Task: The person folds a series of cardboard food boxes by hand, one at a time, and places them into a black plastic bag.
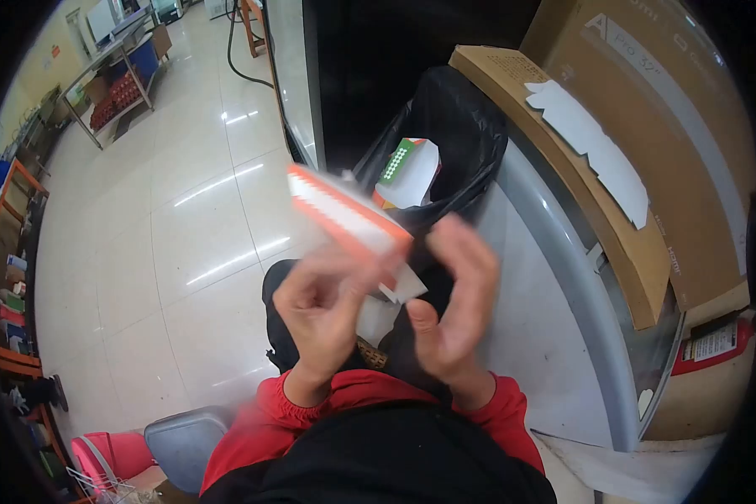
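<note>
In front of my lap, my left hand (323, 307) grips an orange and white folded carton (349, 220) at its lower end. The carton is tilted, blurred by motion, with a pale flap at its lower right. Just right of it, my right hand (458, 307) is raised with thumb and fingers apart, nothing visible between them. Beyond my hands, a bin lined with a black bag (475, 118) holds an opened green, white and orange carton (409, 175).
On the right, a flat brown box (580, 181) with a white cardboard piece (592, 151) leans by a large television box (680, 126). A grey stool (189, 443) and pink item (113, 458) are lower left. A metal table (113, 71) stands far left.
</note>
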A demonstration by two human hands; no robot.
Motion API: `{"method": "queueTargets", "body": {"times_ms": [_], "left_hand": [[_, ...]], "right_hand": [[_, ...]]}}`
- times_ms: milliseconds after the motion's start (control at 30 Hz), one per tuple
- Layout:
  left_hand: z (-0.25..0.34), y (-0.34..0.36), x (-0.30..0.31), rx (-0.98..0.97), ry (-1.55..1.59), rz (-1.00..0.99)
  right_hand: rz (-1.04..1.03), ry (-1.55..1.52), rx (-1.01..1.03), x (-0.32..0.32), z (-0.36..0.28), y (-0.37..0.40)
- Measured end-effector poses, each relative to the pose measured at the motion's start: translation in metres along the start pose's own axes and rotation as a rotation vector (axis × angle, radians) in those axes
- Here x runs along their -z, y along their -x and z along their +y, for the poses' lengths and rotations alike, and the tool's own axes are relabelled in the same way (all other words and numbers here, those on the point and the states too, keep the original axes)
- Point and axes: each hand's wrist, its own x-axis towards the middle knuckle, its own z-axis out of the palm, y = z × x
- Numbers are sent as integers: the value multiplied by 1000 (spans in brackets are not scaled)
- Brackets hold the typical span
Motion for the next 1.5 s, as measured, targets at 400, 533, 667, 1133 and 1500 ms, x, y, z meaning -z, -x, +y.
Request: {"method": "queueTargets", "body": {"times_ms": [400,533,667,1133,1500], "left_hand": [[20,25,-9,-199,-590,-243],[20,3,10,30,-618,-334],[7,11,24,398,-463,-535],[-16,21,51,323,-67,90],[-24,10,44,719,193,111]], "right_hand": [[643,-385,-307,8,24,2],[513,-509,-243,26,31,11],[284,-312,-221,21,13,-21],[-125,142,79,23,-12,4],[176,278,104,49,-9,-8]]}}
